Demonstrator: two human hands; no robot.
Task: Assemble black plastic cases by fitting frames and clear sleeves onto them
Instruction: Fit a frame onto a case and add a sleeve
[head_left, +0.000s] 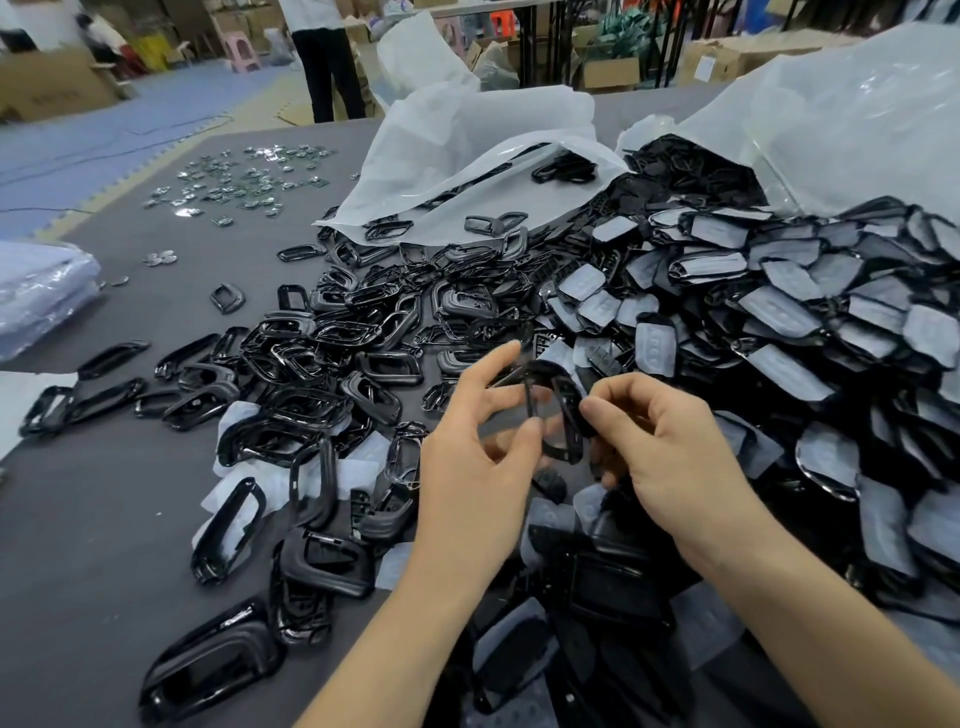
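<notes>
Both my hands hold black plastic parts just above the pile at the table's middle. My left hand (480, 441) pinches a thin black frame (530, 402) between thumb and fingers, its index finger stretched up. My right hand (670, 441) grips a thicker black case (569, 415) by its right edge. The two parts touch, the frame lying against the case's open face. A heap of glossy black frames (311, 358) spreads to the left. Cases with clear sleeves (779, 312) pile up on the right.
Grey table (104, 519) with loose frames near the front left. White plastic bags (467, 156) holding more black parts lie at the back. Small shiny metal pieces (244, 182) are scattered at the far left. A person stands beyond the table (327, 62).
</notes>
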